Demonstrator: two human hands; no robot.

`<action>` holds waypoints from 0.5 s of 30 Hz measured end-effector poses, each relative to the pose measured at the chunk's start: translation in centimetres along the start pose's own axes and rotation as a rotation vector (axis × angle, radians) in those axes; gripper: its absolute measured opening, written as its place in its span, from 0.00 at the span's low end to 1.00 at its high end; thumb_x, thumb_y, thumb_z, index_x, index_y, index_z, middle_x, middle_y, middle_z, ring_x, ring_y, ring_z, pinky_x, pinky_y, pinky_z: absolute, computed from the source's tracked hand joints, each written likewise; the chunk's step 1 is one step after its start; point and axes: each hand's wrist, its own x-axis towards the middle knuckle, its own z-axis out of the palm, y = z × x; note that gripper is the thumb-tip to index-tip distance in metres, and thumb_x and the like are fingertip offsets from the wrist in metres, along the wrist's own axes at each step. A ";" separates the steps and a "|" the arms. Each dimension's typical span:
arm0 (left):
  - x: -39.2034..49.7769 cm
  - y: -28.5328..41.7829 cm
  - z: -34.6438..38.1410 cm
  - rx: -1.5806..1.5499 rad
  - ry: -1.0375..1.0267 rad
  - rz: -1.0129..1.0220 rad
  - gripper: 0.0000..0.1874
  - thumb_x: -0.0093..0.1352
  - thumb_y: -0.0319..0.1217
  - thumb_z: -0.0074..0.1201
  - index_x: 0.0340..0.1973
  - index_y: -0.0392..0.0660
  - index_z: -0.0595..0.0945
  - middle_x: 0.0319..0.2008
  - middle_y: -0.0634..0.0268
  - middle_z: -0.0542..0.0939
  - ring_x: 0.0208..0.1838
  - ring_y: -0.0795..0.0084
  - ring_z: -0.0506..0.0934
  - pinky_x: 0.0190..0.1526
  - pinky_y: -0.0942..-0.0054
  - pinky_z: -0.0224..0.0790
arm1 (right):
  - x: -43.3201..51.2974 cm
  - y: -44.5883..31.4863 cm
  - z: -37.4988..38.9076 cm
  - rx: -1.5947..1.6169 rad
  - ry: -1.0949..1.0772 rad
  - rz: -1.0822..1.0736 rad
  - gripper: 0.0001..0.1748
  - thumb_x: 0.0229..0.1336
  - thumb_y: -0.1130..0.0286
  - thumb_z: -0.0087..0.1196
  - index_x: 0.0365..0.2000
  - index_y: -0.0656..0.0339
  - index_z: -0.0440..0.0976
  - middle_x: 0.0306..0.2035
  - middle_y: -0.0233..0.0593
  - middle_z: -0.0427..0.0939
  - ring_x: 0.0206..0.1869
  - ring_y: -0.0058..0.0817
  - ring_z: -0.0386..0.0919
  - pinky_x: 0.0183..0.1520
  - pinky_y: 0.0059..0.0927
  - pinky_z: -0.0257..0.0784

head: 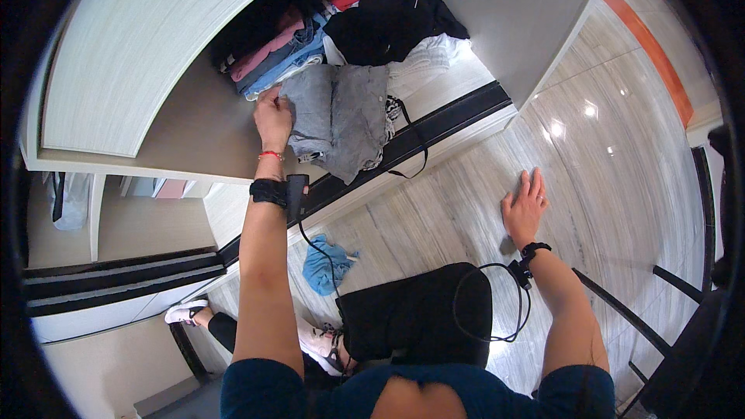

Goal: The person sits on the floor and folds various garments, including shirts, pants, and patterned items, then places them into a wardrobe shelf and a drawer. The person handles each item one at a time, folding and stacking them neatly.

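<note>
My left hand [272, 119] reaches into a cabinet compartment, its fingers curled at the left edge of a folded grey garment [355, 105]. Part of the fingers is hidden, so I cannot tell whether they grip the cloth. Just behind that hand is a stack of folded clothes [279, 52] in dark, pink and blue. A black garment [396, 23] lies beyond the grey one, partly over white ribbed clothing [428, 58]. Under the grey garment's right side, a black-and-white patterned cloth [393, 110] shows. Away from the cabinet, my right hand [525, 206] is over the floor, fingers extended, holding nothing.
A black strap [424, 154] hangs over the compartment's dark front edge [460, 113]. On the floor [442, 209] lies a crumpled blue cloth [326, 265]. Cables [495, 338] trail from both wrists. Dark metal legs [623, 308] stand at right, and open shelves [169, 221] at left.
</note>
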 end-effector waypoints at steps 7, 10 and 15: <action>-3.0 10.2 -0.3 -0.347 -0.320 0.144 0.14 0.74 0.30 0.47 0.53 0.42 0.77 0.42 0.55 0.83 0.38 0.59 0.82 0.37 0.68 0.74 | -0.1 0.0 0.0 0.008 -0.011 0.008 0.36 0.54 0.63 0.52 0.64 0.60 0.60 0.73 0.51 0.49 0.73 0.45 0.50 0.68 0.49 0.48; -4.0 11.1 2.0 -0.760 -0.650 -0.161 0.16 0.77 0.35 0.44 0.56 0.43 0.74 0.42 0.60 0.83 0.39 0.72 0.82 0.37 0.75 0.74 | -0.1 0.0 0.0 0.009 -0.011 0.005 0.36 0.54 0.63 0.52 0.63 0.60 0.60 0.73 0.51 0.50 0.73 0.45 0.50 0.68 0.50 0.48; -3.0 5.8 6.3 -0.626 -0.327 -0.234 0.11 0.72 0.31 0.50 0.47 0.38 0.78 0.36 0.57 0.83 0.37 0.65 0.83 0.37 0.70 0.75 | 0.0 0.0 0.0 0.006 -0.002 -0.001 0.35 0.55 0.62 0.51 0.63 0.61 0.60 0.72 0.51 0.50 0.73 0.45 0.49 0.67 0.50 0.48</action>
